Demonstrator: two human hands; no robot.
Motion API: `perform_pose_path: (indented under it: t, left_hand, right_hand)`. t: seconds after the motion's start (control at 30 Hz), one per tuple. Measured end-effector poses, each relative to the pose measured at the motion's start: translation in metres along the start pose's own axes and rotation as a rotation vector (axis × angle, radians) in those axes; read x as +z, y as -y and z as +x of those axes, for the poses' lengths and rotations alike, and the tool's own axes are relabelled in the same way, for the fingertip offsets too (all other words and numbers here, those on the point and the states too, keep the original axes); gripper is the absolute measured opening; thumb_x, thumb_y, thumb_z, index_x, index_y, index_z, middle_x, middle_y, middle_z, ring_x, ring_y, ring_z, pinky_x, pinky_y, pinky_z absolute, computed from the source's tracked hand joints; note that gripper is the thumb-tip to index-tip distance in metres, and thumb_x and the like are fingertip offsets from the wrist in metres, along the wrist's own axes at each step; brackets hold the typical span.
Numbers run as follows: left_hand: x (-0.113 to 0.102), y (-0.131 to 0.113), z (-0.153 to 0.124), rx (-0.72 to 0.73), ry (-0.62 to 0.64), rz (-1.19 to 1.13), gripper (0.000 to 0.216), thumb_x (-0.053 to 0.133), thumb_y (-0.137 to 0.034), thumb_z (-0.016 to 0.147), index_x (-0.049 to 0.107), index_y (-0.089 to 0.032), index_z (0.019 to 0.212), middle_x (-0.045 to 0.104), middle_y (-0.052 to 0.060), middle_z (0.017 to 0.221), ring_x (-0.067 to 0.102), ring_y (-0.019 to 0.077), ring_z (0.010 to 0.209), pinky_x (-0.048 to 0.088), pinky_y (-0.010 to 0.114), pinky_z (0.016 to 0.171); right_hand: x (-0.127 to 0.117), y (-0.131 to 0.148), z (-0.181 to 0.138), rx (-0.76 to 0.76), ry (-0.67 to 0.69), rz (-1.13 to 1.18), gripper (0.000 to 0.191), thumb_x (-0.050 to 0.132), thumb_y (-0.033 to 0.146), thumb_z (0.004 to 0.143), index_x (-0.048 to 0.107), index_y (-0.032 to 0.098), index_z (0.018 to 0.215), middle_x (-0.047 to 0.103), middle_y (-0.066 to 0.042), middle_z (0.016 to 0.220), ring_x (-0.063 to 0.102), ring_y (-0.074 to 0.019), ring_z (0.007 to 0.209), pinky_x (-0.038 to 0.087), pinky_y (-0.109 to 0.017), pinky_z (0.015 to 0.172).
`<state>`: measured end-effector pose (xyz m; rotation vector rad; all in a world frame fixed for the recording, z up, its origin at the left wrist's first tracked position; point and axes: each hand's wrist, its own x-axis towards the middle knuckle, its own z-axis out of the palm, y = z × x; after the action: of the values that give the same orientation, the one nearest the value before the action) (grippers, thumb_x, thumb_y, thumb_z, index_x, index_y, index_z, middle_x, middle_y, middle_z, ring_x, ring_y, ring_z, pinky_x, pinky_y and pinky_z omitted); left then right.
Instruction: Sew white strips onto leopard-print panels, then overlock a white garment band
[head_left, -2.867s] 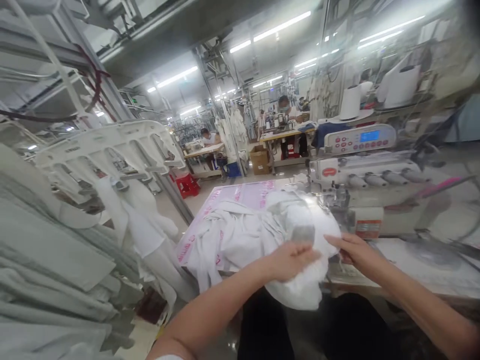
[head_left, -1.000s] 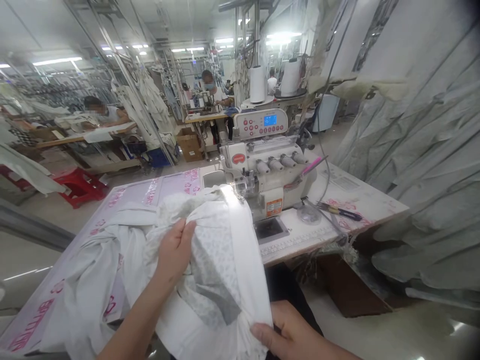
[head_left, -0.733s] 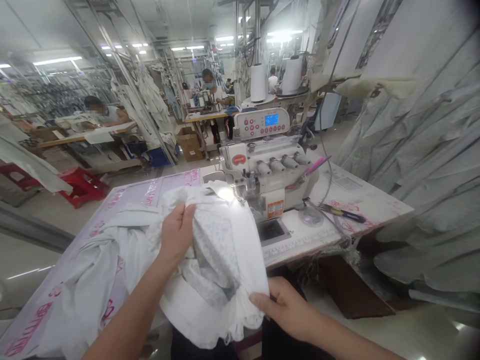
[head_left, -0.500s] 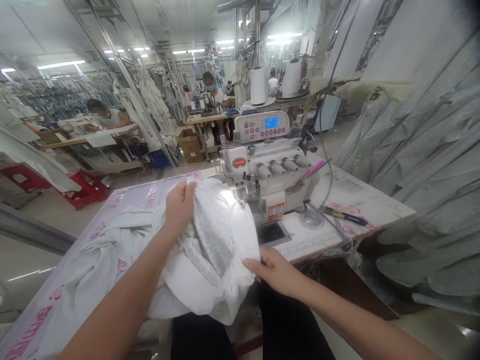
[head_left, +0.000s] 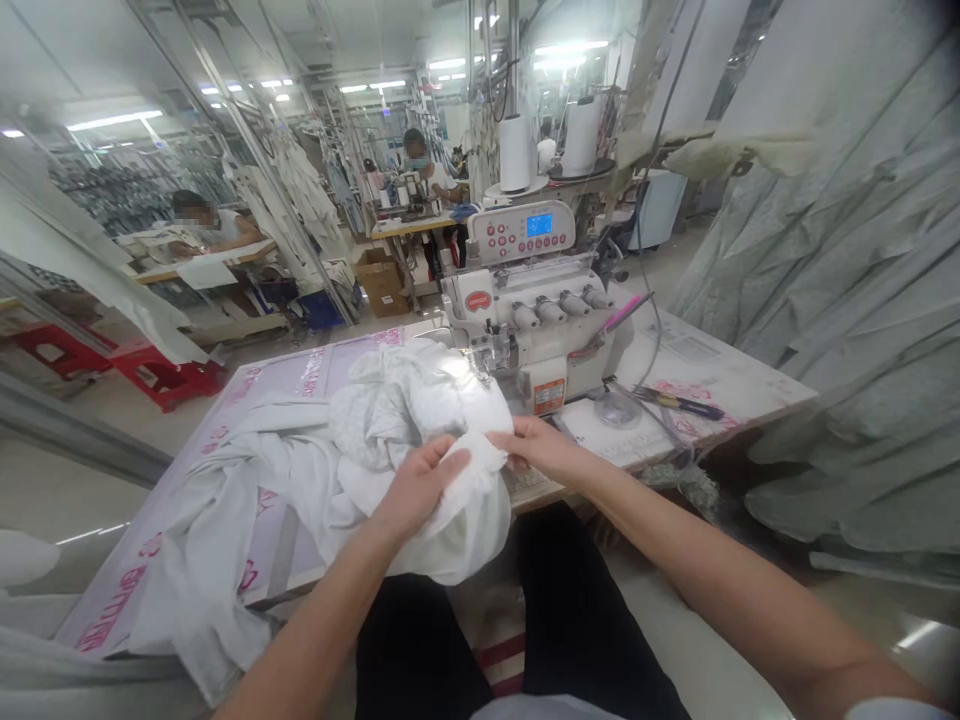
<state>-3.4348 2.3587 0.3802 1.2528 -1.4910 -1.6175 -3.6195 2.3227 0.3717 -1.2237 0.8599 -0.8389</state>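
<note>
A bunched pale grey-white fabric piece (head_left: pixel 300 475) spreads over the left of the sewing table and hangs past its front edge. My left hand (head_left: pixel 421 485) pinches a fold of it between thumb and fingers. Close beside, my right hand (head_left: pixel 536 446) grips the fabric's right edge with fingertips pressed together. Behind my hands stands a white overlock sewing machine (head_left: pixel 551 325) with a lit blue display. The fabric's far edge lies at the machine's needle area (head_left: pixel 480 365), under a bright lamp; whether the presser foot holds it I cannot tell.
Tweezers and a dark-handled cutter (head_left: pixel 682 403) lie on the table's right side (head_left: pixel 735 375). Thread cones (head_left: pixel 515 155) stand behind the machine. Pale garments (head_left: pixel 847 300) hang at the right. Red stools (head_left: pixel 169 380) and two co-workers at machines are further back left.
My left hand has let go near the needle area and come down toward me, taking a new fold beside my right hand. My right hand has risen slightly, still gripping the edge.
</note>
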Motion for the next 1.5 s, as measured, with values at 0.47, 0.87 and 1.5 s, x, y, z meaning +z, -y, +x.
perform_pose_path:
  t: [0.47, 0.87, 1.5]
  left_hand:
    - [0.040, 0.050, -0.104, -0.128, 0.513, 0.178, 0.040, 0.047, -0.044, 0.083, 0.056, -0.018, 0.113, 0.059, 0.006, 0.110, 0.051, 0.0226, 0.102, 0.036, 0.035, 0.094]
    - [-0.034, 0.024, 0.001, 0.170, -0.578, 0.761, 0.046, 0.049, -0.045, 0.079, 0.051, -0.012, 0.112, 0.057, 0.015, 0.109, 0.050, 0.0296, 0.105, 0.036, 0.042, 0.091]
    - [-0.083, -0.056, 0.057, 0.404, -0.788, 0.976, 0.026, 0.040, -0.030, 0.084, 0.037, -0.018, 0.061, 0.036, -0.004, 0.050, 0.037, 0.0118, 0.051, 0.026, 0.024, 0.052]
  right_hand:
    - [0.072, -0.051, -0.120, 0.096, 0.103, 0.120, 0.046, 0.057, 0.057, 0.074, 0.050, 0.013, 0.068, 0.035, 0.006, 0.052, 0.027, -0.0045, 0.045, 0.020, -0.018, 0.041]
    - [0.075, -0.041, -0.119, -0.020, 0.047, -0.091, 0.049, 0.044, 0.056, 0.083, 0.045, 0.014, 0.059, 0.037, 0.003, 0.052, 0.031, -0.0069, 0.047, 0.024, -0.020, 0.044]
    - [0.034, -0.021, -0.048, -0.031, -0.082, -0.242, 0.037, 0.044, 0.045, 0.083, 0.040, 0.017, 0.061, 0.037, 0.004, 0.052, 0.035, -0.0092, 0.049, 0.027, -0.022, 0.047]
